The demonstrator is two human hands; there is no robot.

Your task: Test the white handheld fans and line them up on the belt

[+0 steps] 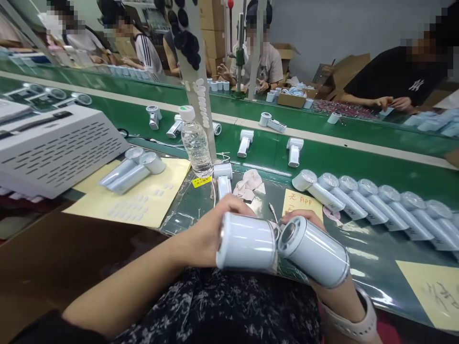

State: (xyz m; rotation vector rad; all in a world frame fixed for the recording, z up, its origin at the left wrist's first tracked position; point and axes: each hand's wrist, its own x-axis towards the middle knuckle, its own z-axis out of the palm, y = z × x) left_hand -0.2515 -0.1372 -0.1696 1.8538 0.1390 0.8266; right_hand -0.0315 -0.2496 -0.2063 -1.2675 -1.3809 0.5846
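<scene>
My left hand (206,234) is wrapped round a white device with a drum-shaped head (247,242); the palm and fingers cover its handle. In my right hand (311,215) is a second white drum-headed device (319,253), tilted, with its open round end facing left. Its handle is hidden too. The two heads almost meet in front of my body. Just behind them a thin white cable (271,208) ends in a small plug. Another such device (223,173) lies beyond my left hand, near a crumpled pale cloth (249,185).
A row of wrapped devices (389,193) fills the bench on the right. A water bottle (196,143) stands by a metal post (201,91). At left are a vented grey case (68,148) and yellow paper (172,181). Several devices lie on the green conveyor (322,153); people work beyond it.
</scene>
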